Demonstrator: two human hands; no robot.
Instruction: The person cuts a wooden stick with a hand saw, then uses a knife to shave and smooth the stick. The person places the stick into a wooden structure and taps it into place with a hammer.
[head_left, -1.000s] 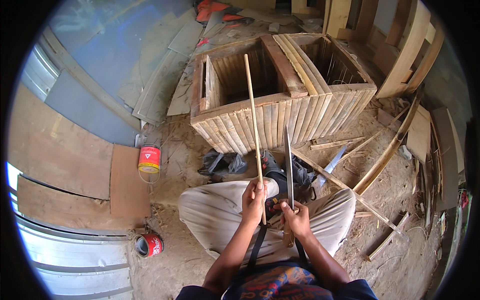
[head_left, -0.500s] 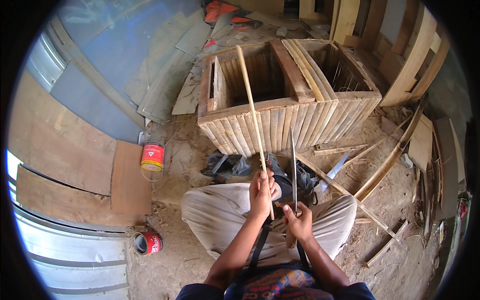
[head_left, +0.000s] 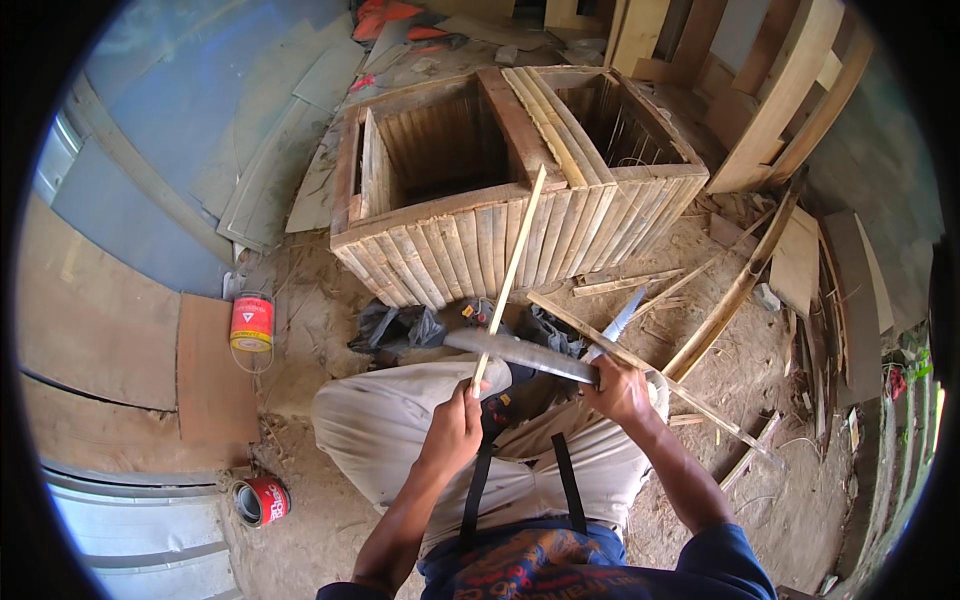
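Note:
My left hand [head_left: 452, 432] is closed round the lower end of a thin bamboo strip [head_left: 517, 255], which slants up and away in front of a slatted box. In my right hand [head_left: 620, 388] is a machete [head_left: 535, 358], its handle hidden by the fingers. The broad blade points left and lies across the strip, just above the left hand; whether it presses into the strip I cannot tell. Both hands are over my crossed legs [head_left: 385, 405]. Beyond them stands the wooden box [head_left: 470, 255], faced with bamboo slats and with two open compartments on top.
Two red cans, one upright [head_left: 252, 322] and one open [head_left: 262, 500], are on the left beside wooden panels [head_left: 120, 310]. Black plastic [head_left: 395, 328] lies before the box. A bluish saw-like blade [head_left: 622, 316], a long split pole [head_left: 735, 290] and wood scraps lie to the right.
The machete has swung from upright to nearly level across the strip. My right hand has risen and turned over. My left hand has moved lower and left with the strip, whose tip now leans right.

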